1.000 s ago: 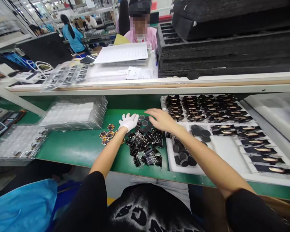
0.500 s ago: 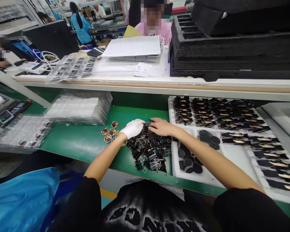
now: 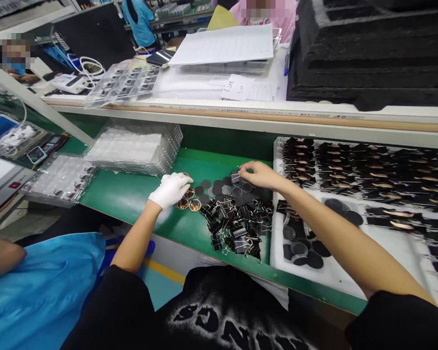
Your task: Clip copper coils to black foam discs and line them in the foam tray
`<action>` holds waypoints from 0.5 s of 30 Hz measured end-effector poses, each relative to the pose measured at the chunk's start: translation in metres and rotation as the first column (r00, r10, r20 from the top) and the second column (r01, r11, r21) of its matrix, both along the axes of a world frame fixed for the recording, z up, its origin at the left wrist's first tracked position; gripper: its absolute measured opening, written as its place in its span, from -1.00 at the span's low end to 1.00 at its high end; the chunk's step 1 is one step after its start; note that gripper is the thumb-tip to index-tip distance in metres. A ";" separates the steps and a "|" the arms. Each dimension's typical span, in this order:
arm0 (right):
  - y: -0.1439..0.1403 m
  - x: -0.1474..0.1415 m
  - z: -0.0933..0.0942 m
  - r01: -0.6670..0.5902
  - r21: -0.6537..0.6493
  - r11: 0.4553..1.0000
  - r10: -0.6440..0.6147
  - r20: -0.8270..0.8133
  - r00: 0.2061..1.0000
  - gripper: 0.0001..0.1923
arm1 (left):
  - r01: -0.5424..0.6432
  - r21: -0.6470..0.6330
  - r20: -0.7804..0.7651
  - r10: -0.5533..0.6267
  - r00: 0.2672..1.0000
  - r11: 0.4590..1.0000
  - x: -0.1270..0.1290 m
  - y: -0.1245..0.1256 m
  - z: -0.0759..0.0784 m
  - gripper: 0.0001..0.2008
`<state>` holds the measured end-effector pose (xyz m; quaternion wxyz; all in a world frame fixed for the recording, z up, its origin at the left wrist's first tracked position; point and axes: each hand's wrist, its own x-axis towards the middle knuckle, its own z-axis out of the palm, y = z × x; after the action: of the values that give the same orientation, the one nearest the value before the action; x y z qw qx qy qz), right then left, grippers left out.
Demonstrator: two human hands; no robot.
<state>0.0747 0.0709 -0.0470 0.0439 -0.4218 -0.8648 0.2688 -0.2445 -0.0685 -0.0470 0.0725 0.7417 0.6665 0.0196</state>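
Observation:
My left hand (image 3: 171, 189), in a white glove, is over a group of gold-rimmed round pieces (image 3: 195, 204) with dark, amber-flecked centres. Its fingers are stretched forward and hide some of these pieces. Bare and bent, my right hand (image 3: 261, 175) has its thumb and fingertips closed at a black binder clip (image 3: 235, 177), just above scattered dark discs (image 3: 218, 187). Between the hands and the bench's front edge spreads a heap of black binder clips (image 3: 237, 223) with silver wire handles.
A white foam tray (image 3: 336, 284) on the right holds loose dark discs and rows of clipped black pieces. Stacked clear plastic trays (image 3: 131, 148) stand at the back left. The white shelf edge (image 3: 204, 114) crosses above the bench. Another person's blue garment (image 3: 58, 267) is at lower left.
My left hand has moved left from the discs to the gold-rimmed pieces. My right hand has drawn back slightly, uncovering the discs, with a binder clip at its fingertips. The view has shifted.

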 end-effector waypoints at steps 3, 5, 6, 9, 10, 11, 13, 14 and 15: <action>0.023 -0.018 0.003 0.056 0.019 0.998 -0.057 0.040 0.998 -0.73 | 0.020 -0.049 -0.043 -0.022 0.999 0.999 -0.008 0.001 0.002 -0.65; 0.035 -0.034 -0.001 0.075 0.015 0.997 -0.076 0.100 0.992 -0.76 | 0.039 -0.084 -0.067 -0.045 0.997 0.996 -0.011 0.001 0.007 -0.66; 0.038 -0.041 -0.003 0.076 0.011 0.997 -0.077 0.132 0.988 -0.75 | 0.042 -0.095 -0.078 -0.049 0.996 0.995 -0.011 -0.001 0.009 -0.66; 0.040 -0.059 -0.013 0.066 0.015 0.998 -0.068 0.210 0.975 -0.66 | 0.017 -0.087 -0.109 -0.026 0.994 0.996 -0.003 -0.005 0.015 -0.65; 0.038 -0.062 -0.016 0.062 0.022 0.998 -0.066 0.231 0.971 -0.65 | 0.007 -0.079 -0.114 -0.016 0.993 0.997 0.003 -0.005 0.016 -0.65; 0.037 -0.064 -0.018 0.059 0.032 0.998 -0.065 0.247 0.967 -0.65 | 0.003 -0.075 -0.115 -0.012 0.993 0.997 0.010 -0.003 0.015 -0.64; 0.032 -0.064 -0.017 0.055 0.062 0.997 -0.070 0.266 0.961 -0.62 | 0.012 -0.080 -0.106 -0.020 0.994 0.997 0.026 0.006 0.012 -0.62; 0.029 -0.063 -0.015 0.053 0.083 0.995 -0.073 0.269 0.960 -0.60 | 0.024 -0.092 -0.098 -0.033 0.995 0.995 0.034 0.013 0.009 -0.62; 0.025 -0.061 -0.011 0.046 0.107 0.993 -0.073 0.267 0.961 -0.57 | 0.038 -0.112 -0.090 -0.049 0.995 0.993 0.041 0.022 0.006 -0.61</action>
<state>0.0140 0.0964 -0.0584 -0.0453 -0.4778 -0.8619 0.1639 -0.2030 -0.0468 -0.0405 0.0829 0.7510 0.6529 -0.0530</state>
